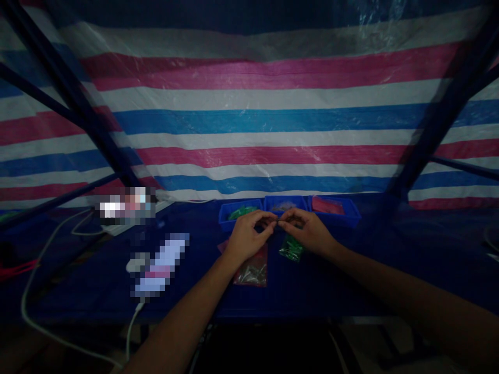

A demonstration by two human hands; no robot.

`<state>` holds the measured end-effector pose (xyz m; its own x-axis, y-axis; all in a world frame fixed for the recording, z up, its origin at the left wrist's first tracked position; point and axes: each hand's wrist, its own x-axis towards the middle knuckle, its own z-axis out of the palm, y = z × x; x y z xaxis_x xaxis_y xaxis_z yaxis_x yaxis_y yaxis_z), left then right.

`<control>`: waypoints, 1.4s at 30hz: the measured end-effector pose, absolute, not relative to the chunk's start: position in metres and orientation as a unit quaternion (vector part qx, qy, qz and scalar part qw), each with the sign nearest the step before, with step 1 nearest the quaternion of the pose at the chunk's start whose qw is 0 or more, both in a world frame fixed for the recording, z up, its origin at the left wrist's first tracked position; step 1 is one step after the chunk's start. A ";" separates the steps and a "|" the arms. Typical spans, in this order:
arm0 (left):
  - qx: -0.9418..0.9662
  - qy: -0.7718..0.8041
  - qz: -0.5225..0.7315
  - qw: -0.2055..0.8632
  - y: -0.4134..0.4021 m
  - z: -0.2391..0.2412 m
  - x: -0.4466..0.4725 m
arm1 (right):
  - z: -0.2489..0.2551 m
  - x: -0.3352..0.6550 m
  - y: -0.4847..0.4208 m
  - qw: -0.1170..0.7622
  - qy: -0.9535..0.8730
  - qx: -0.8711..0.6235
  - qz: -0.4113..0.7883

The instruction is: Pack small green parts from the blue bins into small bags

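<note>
My left hand (249,235) and my right hand (307,229) meet over the blue table, thumbs and forefingers pinched together at the tips. What lies between the fingertips is too small and dark to make out. Just below my right hand is a small clear plastic bag (291,249) of green pieces; whether its top edge reaches my fingers, I cannot tell. Partly beneath my left hand lies a clear bag with a red edge (251,272), holding greyish contents. Beyond the hands stand three blue bins: green pieces (242,212) in the left, greyish pieces (284,206) in the middle, reddish-pink packets (328,205) in the right.
A phone (163,267) with a white cable (134,317) lies on the left of the table (343,291), beside a round pale object (138,263). A power strip (128,223) sits behind. Striped sheeting (265,122) and dark metal bars (440,122) close off the back.
</note>
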<state>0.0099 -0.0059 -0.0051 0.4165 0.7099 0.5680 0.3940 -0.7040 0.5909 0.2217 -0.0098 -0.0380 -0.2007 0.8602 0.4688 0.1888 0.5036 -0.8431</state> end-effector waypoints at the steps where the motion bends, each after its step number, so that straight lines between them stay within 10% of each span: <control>1: 0.819 0.335 0.425 0.189 -0.006 -0.005 0.010 | -0.037 0.221 -0.011 0.508 -0.706 -0.374 0.324; 42: 0.814 0.346 0.414 0.215 -0.010 -0.002 0.009 | -0.021 0.223 -0.019 0.512 -0.760 -0.333 0.223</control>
<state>0.0090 -0.0098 -0.0019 0.4174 0.7409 0.5262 0.3849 -0.6686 0.6362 0.2227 -0.0190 -0.0210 -0.2548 0.7338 0.6298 0.2783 0.6793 -0.6790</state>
